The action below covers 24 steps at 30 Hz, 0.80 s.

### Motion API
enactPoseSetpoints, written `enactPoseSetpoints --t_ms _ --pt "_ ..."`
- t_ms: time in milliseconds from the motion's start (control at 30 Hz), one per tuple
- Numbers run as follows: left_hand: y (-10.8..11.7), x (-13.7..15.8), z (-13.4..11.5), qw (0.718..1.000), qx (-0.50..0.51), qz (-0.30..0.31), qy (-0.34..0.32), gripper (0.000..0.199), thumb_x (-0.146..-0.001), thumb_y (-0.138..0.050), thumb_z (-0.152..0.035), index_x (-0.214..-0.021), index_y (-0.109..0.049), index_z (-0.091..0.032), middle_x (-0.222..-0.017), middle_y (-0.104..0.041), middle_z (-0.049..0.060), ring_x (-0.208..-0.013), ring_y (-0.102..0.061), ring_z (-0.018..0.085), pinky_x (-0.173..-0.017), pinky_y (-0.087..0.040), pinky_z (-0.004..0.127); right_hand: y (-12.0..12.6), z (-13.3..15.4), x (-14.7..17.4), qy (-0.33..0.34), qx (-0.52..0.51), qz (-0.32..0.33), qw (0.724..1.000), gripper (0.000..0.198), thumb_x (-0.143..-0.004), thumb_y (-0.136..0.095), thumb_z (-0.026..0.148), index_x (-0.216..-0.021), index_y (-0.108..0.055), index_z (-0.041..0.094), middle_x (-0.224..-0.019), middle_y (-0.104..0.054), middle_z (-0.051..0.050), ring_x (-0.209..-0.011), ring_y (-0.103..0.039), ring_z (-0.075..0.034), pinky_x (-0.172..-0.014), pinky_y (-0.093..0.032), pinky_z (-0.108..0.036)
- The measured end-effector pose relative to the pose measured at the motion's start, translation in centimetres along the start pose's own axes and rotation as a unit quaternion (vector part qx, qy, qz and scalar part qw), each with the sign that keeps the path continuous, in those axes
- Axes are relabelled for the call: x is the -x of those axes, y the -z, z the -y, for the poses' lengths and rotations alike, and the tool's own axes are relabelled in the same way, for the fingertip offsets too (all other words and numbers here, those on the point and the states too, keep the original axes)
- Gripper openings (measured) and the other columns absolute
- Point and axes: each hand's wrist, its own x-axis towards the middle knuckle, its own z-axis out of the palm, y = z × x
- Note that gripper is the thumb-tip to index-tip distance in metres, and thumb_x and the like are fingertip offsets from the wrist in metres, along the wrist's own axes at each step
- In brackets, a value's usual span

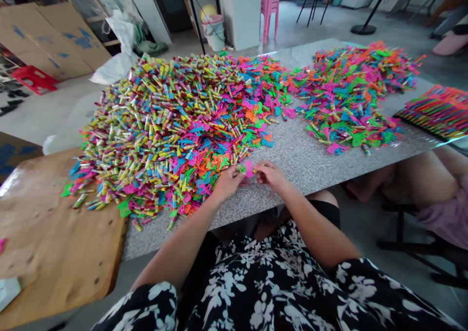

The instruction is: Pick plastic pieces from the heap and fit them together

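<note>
Close to the table's front edge, my left hand pinches a small pink plastic piece, with a bit of green beside its fingertips. My right hand is closed at the other side of the piece. A yellowish bit shows at its fingertips, too small to name surely. Just beyond my left hand spreads a large heap of small printed tubes, yellow, blue and dark red. Bright pink, green, orange and blue plastic pieces are mixed into its near and right side.
A second heap of coloured plastic pieces lies farther right on the speckled table. Beyond it are rows of coloured sticks. A wooden board adjoins at left. Another person's legs are at the right. Pink stools stand behind.
</note>
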Motion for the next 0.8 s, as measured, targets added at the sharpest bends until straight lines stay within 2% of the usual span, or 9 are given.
enactPoseSetpoints --t_ms 67,167,300,400,500,567,667,733,800 --pt "-0.6 -0.5 1.0 0.997 -0.077 -0.009 -0.026 0.032 -0.088 -0.079 -0.039 -0.111 -0.069 -0.02 -0.098 -0.08 0.008 -0.084 -0.078 0.025 -0.081 -0.065 0.041 3.5 1.2 -0.6 -0.042 0.04 -0.06 0.997 0.03 -0.069 -0.084 0.037 -0.076 -0.06 0.022 -0.051 -0.055 0.007 -0.039 -0.048 -0.011 -0.036 -0.037 -0.023" --pt "-1.1 -2.4 0.8 0.961 -0.234 -0.045 -0.137 0.029 -0.096 -0.067 -0.029 -0.123 -0.07 -0.02 -0.12 -0.078 0.013 -0.104 -0.077 0.026 -0.097 -0.062 0.044 10.1 5.1 -1.7 0.035 -0.007 -0.255 0.966 0.02 -0.076 -0.077 0.033 -0.076 -0.06 0.021 -0.053 -0.055 0.006 -0.042 -0.049 -0.01 -0.037 -0.037 -0.021" --pt "-1.6 -7.9 -3.1 0.832 -0.479 -0.021 -0.279 0.046 -0.099 -0.049 -0.014 -0.142 -0.065 -0.016 -0.144 -0.068 0.016 -0.14 -0.06 0.028 -0.124 -0.042 0.047 15.9 9.5 -2.5 0.201 -0.123 -0.356 0.905 0.023 -0.094 -0.06 0.043 -0.103 -0.064 0.022 -0.086 -0.074 -0.001 -0.058 -0.063 -0.01 -0.047 -0.046 -0.018" --pt "-3.0 -13.3 -6.7 0.714 -0.623 0.055 -0.315 0.068 -0.091 -0.057 -0.01 -0.158 -0.052 -0.019 -0.17 -0.044 0.016 -0.16 -0.036 0.033 -0.131 -0.029 0.053 14.8 8.2 -2.3 0.164 -0.014 -0.334 0.928 0.03 -0.09 -0.064 0.044 -0.109 -0.066 0.021 -0.095 -0.076 -0.005 -0.058 -0.064 -0.012 -0.046 -0.045 -0.02" --pt "-5.0 -18.1 -9.0 0.63 -0.713 0.115 -0.285 0.084 -0.082 -0.067 -0.01 -0.163 -0.048 -0.024 -0.177 -0.031 0.015 -0.164 -0.024 0.04 -0.131 -0.022 0.062 11.6 3.8 -1.5 0.124 0.208 -0.257 0.935 0.027 -0.088 -0.064 0.04 -0.104 -0.071 0.02 -0.096 -0.077 -0.007 -0.065 -0.068 -0.017 -0.056 -0.054 -0.028" --pt "-6.3 -20.6 -9.7 0.589 -0.744 0.162 -0.269 0.09 -0.076 -0.073 -0.01 -0.161 -0.05 -0.027 -0.178 -0.03 0.014 -0.163 -0.025 0.042 -0.13 -0.022 0.063 10.1 1.0 -0.9 0.153 0.366 -0.231 0.888 0.023 -0.09 -0.061 0.036 -0.101 -0.074 0.02 -0.097 -0.078 -0.009 -0.081 -0.073 -0.023 -0.077 -0.059 -0.036" --pt "-8.0 -23.4 -10.0 0.53 -0.783 0.218 -0.243 0.1 -0.066 -0.08 -0.01 -0.16 -0.052 -0.028 -0.173 -0.04 0.017 -0.159 -0.031 0.042 -0.128 -0.025 0.063 9.5 -1.1 -0.4 0.177 0.484 -0.211 0.83 0.027 -0.095 -0.054 0.032 -0.105 -0.077 0.02 -0.1 -0.08 -0.011 -0.092 -0.074 -0.027 -0.093 -0.056 -0.042" --pt "-8.8 -24.8 -10.0 0.501 -0.805 0.238 -0.211 0.103 -0.06 -0.085 -0.012 -0.158 -0.054 -0.025 -0.163 -0.052 0.019 -0.152 -0.041 0.043 -0.125 -0.029 0.063 9.7 -1.2 -0.5 0.172 0.496 -0.205 0.826 0.03 -0.097 -0.052 0.032 -0.107 -0.077 0.02 -0.1 -0.08 -0.011 -0.092 -0.075 -0.027 -0.093 -0.056 -0.041" --pt "-9.4 -25.9 -10.1 0.503 -0.808 0.238 -0.194 0.099 -0.057 -0.087 -0.013 -0.152 -0.06 -0.022 -0.153 -0.061 0.021 -0.144 -0.05 0.043 -0.123 -0.033 0.061 10.0 -0.9 -0.6 0.17 0.489 -0.201 0.832 0.03 -0.098 -0.051 0.032 -0.108 -0.077 0.02 -0.1 -0.081 -0.01 -0.091 -0.075 -0.026 -0.092 -0.055 -0.039"
